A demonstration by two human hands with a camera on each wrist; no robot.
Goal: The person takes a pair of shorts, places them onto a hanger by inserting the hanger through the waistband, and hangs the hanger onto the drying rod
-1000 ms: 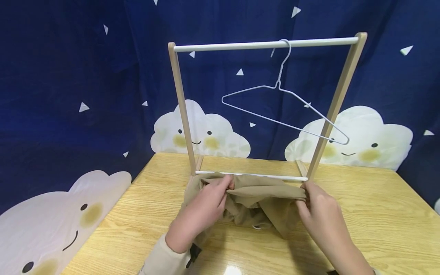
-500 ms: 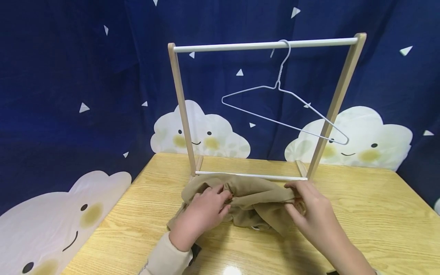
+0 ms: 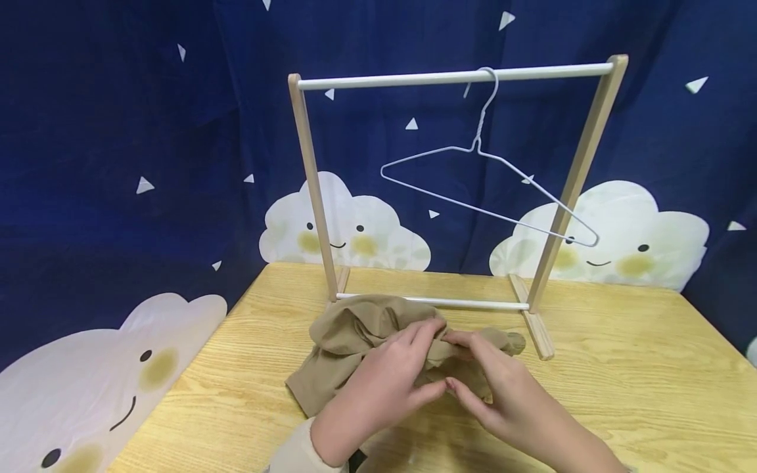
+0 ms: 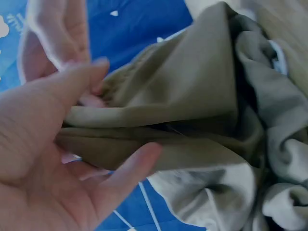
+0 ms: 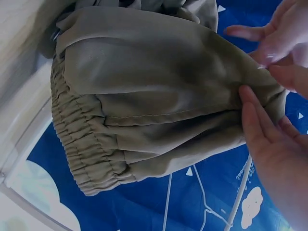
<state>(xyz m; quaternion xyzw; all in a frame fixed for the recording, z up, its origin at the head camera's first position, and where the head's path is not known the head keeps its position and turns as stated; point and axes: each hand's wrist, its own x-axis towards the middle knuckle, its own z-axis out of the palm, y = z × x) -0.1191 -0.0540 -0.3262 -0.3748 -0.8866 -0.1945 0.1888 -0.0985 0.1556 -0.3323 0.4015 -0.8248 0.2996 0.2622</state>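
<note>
A khaki garment (image 3: 343,355) lies bunched on the table, a gathered elastic band (image 5: 86,139) showing at one end in the right wrist view. My left hand (image 3: 393,374) holds its folded edge near the middle, the cloth running between thumb and fingers in the left wrist view. Close beside it, my right hand (image 3: 503,387) holds the same stretch of cloth by its fingers. The two thumb tips nearly meet in the head view. Part of the garment is hidden behind both hands.
Behind the garment stands a wooden rack (image 3: 576,177) with white rails. A white wire hanger (image 3: 473,203) hangs from its top rail (image 3: 396,80). The wooden table (image 3: 639,368) meets a dark blue cloud-patterned backdrop (image 3: 177,118).
My right hand has moved left along the fold, and my left hand has shifted right, bringing them together. The garment's right end has dropped, uncovering the rack's right foot.
</note>
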